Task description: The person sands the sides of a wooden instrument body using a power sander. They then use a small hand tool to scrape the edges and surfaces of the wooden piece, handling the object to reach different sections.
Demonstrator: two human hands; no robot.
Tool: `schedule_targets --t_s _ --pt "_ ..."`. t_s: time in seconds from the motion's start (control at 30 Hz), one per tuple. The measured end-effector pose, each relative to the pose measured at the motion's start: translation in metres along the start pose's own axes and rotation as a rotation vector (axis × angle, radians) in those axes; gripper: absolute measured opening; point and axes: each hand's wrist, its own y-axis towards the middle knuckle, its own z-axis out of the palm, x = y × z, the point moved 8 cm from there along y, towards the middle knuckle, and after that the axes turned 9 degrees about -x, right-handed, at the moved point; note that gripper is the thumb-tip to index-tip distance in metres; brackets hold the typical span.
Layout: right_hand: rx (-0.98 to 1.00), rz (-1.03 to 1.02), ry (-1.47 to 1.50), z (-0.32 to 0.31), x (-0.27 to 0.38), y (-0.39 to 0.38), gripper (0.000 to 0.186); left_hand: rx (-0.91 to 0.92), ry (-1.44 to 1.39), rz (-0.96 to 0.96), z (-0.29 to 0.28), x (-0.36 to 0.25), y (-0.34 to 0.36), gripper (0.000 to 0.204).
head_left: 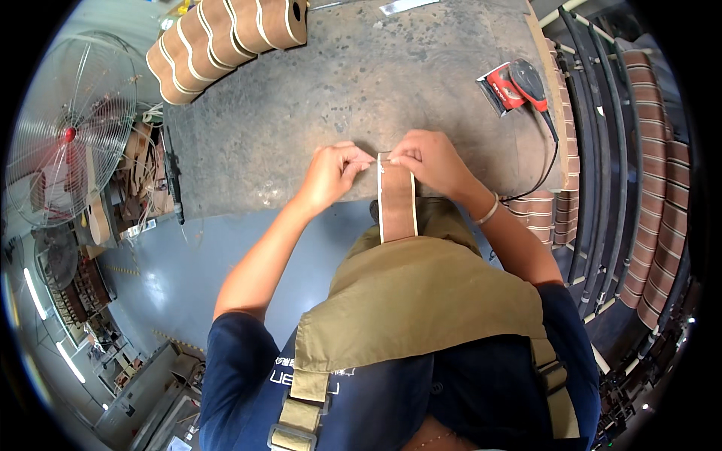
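strip (398,199): brown, cream edges | stack (226,46): brown, wavy cream stripes | apron (432,293): olive | sander (508,84): red, dark grey

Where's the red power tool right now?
Head view, upper right: the red power tool lies on the workbench near its right edge, beyond and to the right of the right hand.

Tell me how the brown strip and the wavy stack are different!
The brown strip has straight sides; the wavy stack has curvy stripes. The strip is at the right hand, the stack at the table's far left. The strip is slim, the stack bulky. Both are brown and cream.
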Motion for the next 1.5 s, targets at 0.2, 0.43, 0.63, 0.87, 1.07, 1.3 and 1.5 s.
schedule_targets --t_s 0.2,0.43,0.63,0.87,1.07,1.3,1.5 --pt "-0.168 -0.332 -0.139 -0.004 0.048 -0.044 0.009 -0.148 0.104 0.23 0.0 -0.018 -0.047 0.03" --pt "-0.091 -0.313 -0.171 0.017 0.033 -0.088 0.009 -0.207 0.135 0.386 0.02 -0.022 -0.097 0.034" --pt "0.286 -0.023 -0.065 0.029 0.02 -0.102 0.007 0.078 0.051 0.146 0.025 -0.026 -0.121 0.029" --pt "-0.208 -0.332 -0.184 -0.008 0.067 -0.051 0.01 -0.229 0.279 0.289 -0.006 -0.041 -0.063 0.021" --pt "-0.265 -0.44 -0.292 0.002 0.054 -0.062 0.011 -0.372 0.344 0.462 0.01 -0.03 -0.067 0.021" --pt "-0.015 -0.225 -0.221 0.02 0.031 -0.089 0.006 -0.259 0.295 0.425 0.025 -0.027 -0.11 0.022" --pt "0.278 0.125 -0.032 0.02 0.033 -0.101 0.015 0.082 0.106 0.187 0.023 -0.039 -0.124 0.008"
